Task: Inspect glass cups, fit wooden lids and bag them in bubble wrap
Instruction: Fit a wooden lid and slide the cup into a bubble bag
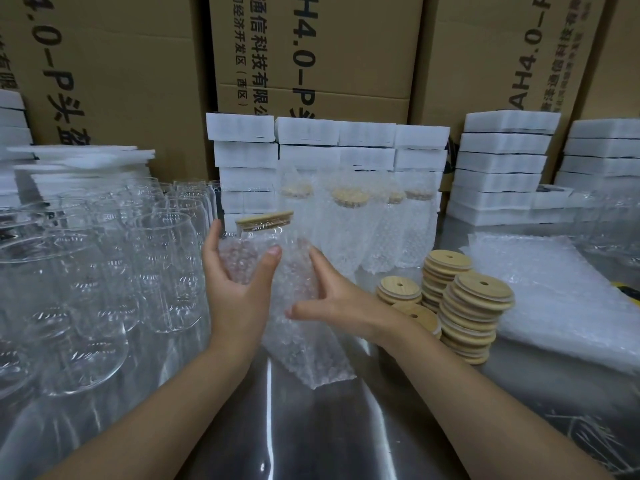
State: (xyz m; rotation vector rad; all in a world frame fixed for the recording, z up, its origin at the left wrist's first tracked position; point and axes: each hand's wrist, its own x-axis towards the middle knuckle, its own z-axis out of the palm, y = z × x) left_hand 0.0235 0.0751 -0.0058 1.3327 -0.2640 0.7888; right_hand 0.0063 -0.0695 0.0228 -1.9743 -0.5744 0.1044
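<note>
A glass cup (263, 237) with a wooden lid (265, 219) on top sits partly inside a bubble-wrap bag (304, 334), held above the metal table. My left hand (235, 282) grips the cup through the bag from the left, thumb on the front. My right hand (332, 299) holds the bag's right side, fingers reaching behind it and thumb pointing left. The bag's lower end hangs loose toward me.
Several bare glass cups (104, 265) crowd the left. Stacks of wooden lids (471, 306) stand to the right, beside a pile of flat bubble-wrap bags (561, 299). Bagged, lidded cups (349, 223) stand behind, before white foam boxes (360, 140) and cardboard cartons (346, 46).
</note>
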